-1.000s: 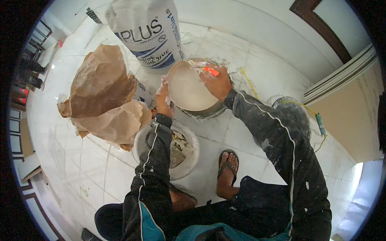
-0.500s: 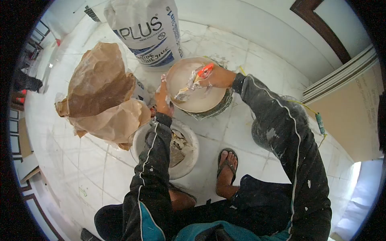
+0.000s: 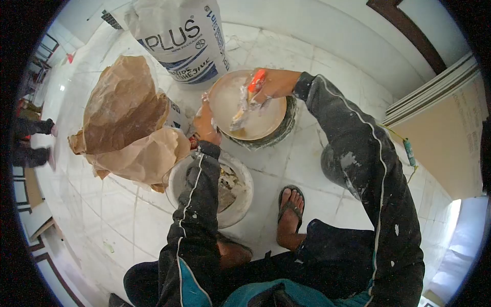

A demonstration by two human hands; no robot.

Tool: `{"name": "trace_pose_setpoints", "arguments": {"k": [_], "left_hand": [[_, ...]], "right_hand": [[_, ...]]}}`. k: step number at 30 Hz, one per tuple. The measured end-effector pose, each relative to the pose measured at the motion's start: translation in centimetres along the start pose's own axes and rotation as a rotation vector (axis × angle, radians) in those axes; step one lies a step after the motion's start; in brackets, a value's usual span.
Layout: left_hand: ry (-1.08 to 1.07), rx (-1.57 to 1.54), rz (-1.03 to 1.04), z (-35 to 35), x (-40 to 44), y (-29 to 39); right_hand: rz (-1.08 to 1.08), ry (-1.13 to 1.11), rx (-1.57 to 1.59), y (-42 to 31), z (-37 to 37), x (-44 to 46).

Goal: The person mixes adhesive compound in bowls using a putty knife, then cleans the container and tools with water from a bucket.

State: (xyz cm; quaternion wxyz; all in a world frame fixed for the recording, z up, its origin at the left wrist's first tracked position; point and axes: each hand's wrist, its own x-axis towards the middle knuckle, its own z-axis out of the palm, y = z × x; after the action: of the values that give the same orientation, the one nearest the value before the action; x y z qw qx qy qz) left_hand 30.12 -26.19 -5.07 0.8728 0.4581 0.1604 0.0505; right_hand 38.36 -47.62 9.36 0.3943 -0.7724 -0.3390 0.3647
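With brushing, we judge, underway but unfinished, we see the brush point(image 3: 240, 114) inside the basin point(image 3: 271, 116) over a bucket point(image 3: 271, 141), towards the far edge of the floor point(image 3: 302, 153), the right hand's point(image 3: 264, 89) grip wrapped round its handle, the left hand's point(image 3: 205, 124) touching the rim, whether pinching we cannot tell.

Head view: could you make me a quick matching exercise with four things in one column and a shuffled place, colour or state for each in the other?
Column one
1. Left hand
2. Tool
3. Paper
4. Tall sack

Column two
A. Brown and crumpled
B. Held in the right hand
C. Printed with "PLUS"
D. At the left rim of the pan

Pairs: 1-D, 2-B, 3-A, 4-C
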Motion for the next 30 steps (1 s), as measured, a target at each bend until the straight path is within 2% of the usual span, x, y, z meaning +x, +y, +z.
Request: {"name": "trace_pose_setpoints", "arguments": {"k": [1, 5, 7, 8, 10, 11, 13, 17, 20, 22, 26, 28, 30], "left_hand": [[0.014, 0.029, 0.022, 0.1, 0.0, 0.0], [0.038, -0.012, 0.075, 1.4, -0.6, 0.5], [0.157, 0.001, 0.010, 2.0, -1.1, 1.2], [0.159, 0.003, 0.009, 2.0, -1.4, 1.2], [0.081, -0.048, 0.026, 1.9, -1.7, 1.1], [0.079, -0.045, 0.024, 1.8, -1.6, 0.9], [0.113, 0.024, 0.048, 1.5, -1.1, 0.2], [0.024, -0.019, 0.093, 1.0, -1.1, -0.2], [0.036, 0.006, 0.122, 1.3, -1.2, 0.1], [0.071, 0.043, 0.081, 1.3, -1.0, 0.1], [0.042, -0.023, 0.078, 1.5, -1.1, 0.3], [0.146, -0.009, -0.004, 1.6, -0.8, 0.5], [0.128, -0.029, 0.000, 1.4, -1.1, 0.3]], "right_hand": [[-0.062, 0.004, 0.113, 0.4, 0.6, 0.6], [-0.181, 0.158, 0.108, 1.8, 1.9, 1.7], [-0.234, 0.378, 0.241, 3.7, 3.0, 2.6], [-0.234, 0.377, 0.243, 4.5, 3.3, 3.0], [-0.240, 0.579, 0.226, 4.8, 3.8, 3.5], [-0.238, 0.582, 0.228, 5.0, 4.3, 3.6], [-0.186, 0.851, 0.431, 4.8, 5.8, 3.6], [-0.099, 1.036, 0.363, 7.0, 7.4, 4.6], [-0.287, 1.034, 0.429, 7.6, 7.7, 4.3], [-0.229, 0.844, 0.201, 6.3, 7.3, 2.6], [-0.278, 0.743, 0.378, 7.2, 6.8, 2.4], [-0.162, 0.452, 0.202, 6.1, 5.1, 0.9], [-0.106, 0.377, 0.096, 5.3, 4.0, 0.2]]}}
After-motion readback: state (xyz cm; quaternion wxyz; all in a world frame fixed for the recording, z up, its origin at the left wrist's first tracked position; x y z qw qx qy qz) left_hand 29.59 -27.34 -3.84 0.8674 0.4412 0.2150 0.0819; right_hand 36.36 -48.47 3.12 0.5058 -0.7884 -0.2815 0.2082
